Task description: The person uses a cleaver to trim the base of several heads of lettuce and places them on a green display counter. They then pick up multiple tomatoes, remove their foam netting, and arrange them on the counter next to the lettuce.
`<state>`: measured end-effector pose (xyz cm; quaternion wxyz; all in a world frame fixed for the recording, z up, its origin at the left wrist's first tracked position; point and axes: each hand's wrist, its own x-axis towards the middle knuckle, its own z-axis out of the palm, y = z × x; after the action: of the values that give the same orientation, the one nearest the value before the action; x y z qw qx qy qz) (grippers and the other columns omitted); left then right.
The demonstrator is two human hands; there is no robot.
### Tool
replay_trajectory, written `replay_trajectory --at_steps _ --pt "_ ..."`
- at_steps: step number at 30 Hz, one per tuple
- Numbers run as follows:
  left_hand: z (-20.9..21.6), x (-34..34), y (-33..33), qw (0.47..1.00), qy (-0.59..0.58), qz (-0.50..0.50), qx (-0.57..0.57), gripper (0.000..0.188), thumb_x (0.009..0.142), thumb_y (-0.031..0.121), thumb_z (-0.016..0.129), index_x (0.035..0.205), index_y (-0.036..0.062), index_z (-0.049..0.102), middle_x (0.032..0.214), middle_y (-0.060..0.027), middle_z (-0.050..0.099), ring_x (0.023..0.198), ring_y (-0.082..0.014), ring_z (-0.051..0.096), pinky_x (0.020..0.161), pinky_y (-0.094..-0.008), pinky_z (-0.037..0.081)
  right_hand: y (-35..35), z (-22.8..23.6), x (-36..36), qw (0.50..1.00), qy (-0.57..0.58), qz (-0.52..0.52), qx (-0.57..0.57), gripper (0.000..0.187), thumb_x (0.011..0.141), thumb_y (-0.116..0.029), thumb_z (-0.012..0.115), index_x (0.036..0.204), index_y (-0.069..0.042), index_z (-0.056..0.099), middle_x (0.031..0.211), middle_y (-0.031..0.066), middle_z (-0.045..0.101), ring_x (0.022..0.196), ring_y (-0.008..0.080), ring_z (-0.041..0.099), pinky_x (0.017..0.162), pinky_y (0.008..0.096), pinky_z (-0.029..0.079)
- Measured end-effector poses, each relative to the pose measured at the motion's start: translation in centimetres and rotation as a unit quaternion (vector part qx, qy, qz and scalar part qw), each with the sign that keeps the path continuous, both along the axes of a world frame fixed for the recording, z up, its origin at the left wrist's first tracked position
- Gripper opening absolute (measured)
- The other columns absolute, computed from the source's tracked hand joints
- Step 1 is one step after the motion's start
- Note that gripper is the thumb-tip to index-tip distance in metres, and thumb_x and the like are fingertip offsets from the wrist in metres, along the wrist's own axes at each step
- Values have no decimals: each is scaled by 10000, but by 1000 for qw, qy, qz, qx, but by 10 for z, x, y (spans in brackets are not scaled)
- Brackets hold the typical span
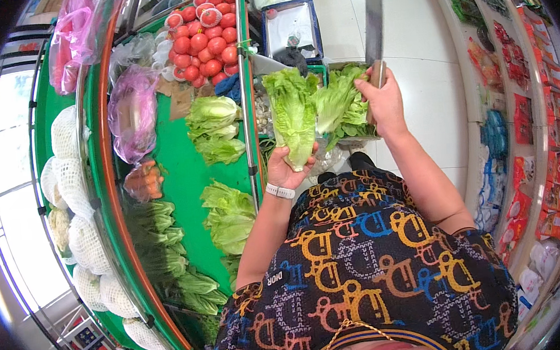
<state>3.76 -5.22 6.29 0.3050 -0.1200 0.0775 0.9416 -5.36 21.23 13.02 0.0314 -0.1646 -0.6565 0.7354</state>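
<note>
My left hand (pixel 288 168) is closed round the base of a light green head of lettuce (pixel 293 111), its leaves pointing away from me. A long knife (pixel 374 26) with a wooden handle stands blade-up in my right hand (pixel 384 101), its fingers wrapped round the handle. Between the hands, more leafy lettuce (pixel 342 101) sits in a container just left of my right hand. The lettuce I hold is close beside those leaves, and I cannot tell whether they touch.
At my left a green display shelf (pixel 183 238) holds lettuce heads (pixel 225 212), red tomatoes (pixel 207 41), carrots (pixel 144 182) and leafy greens (pixel 167 249). Net-wrapped produce (pixel 73 184) lines the far left. A blue-rimmed crate (pixel 292 32) stands ahead. Packaged goods (pixel 548 154) fill shelves at right.
</note>
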Motion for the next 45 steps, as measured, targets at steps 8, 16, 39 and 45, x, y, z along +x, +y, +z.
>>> replay_trajectory --at_steps 8,16,39,45 --pt "2 11 -2 993 38 20 112 804 843 306 754 1498 44 369 1409 -235 501 1181 -380 601 863 -447 612 42 -31 -7 998 -36 -16 51 358 842 -118 759 1102 -15 534 917 46 608 759 119 545 692 282 470" --pt "43 -11 30 929 124 77 -340 742 865 5 696 1490 137 319 1410 -166 503 1218 -338 591 873 -474 604 43 -64 -3 994 -99 31 47 497 834 -143 782 1245 22 558 1135 89 666 918 145 620 804 296 508" --pt "30 -19 54 900 152 18 -408 683 865 69 767 1434 13 392 1265 -88 580 1168 -188 590 987 -342 516 -21 -18 38 952 -118 160 -232 464 898 -111 717 1317 -84 520 1214 70 621 1043 200 622 892 399 525" --pt "18 12 24 957 27 132 -258 667 882 68 756 1435 71 382 1311 -79 572 1191 -211 601 1013 -396 514 -10 -35 39 949 -152 174 -212 333 959 -191 685 1221 -97 501 1404 128 569 1268 285 570 1043 480 495"
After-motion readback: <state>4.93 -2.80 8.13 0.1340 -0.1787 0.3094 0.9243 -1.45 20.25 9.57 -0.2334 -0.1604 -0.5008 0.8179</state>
